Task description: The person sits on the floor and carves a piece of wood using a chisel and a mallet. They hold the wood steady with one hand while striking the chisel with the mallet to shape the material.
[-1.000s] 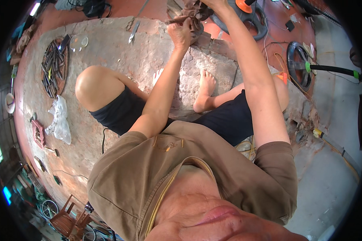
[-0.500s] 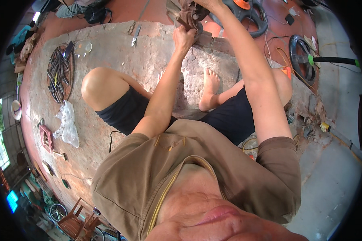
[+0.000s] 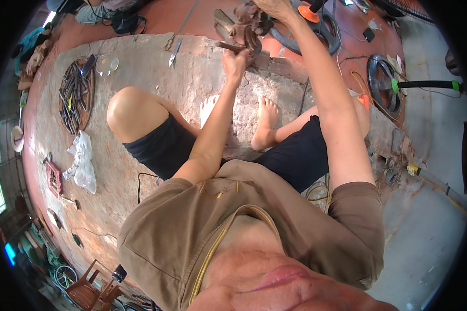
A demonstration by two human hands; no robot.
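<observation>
A dark brown carved piece (image 3: 248, 26), knobbly and apparently wooden, stands past my feet at the top of the view. My left hand (image 3: 234, 63) is closed low against its near side, with a slim brown bar-like tool (image 3: 229, 46) sticking out leftward from the grip. The tool's exact kind is not clear. At the carving's upper right, my right hand (image 3: 276, 9) curls over it; the picture's edge partly cuts off the fingers. Behind the carving lies a pale wooden block (image 3: 224, 22).
A round tray (image 3: 92, 103) of several slender dark tools lies left, with a phone (image 3: 88, 63) on its rim. Nearby are a knife (image 3: 175, 52), a clear lid (image 3: 109, 63) and a plastic bag (image 3: 82, 163). Black wheel-like bases (image 3: 384, 85) and cables occupy the right.
The brown bar-like tool in my left hand now shows plainly, pointing left. My left hand and the carving sit slightly lower in view, and the whole view has shifted a little.
</observation>
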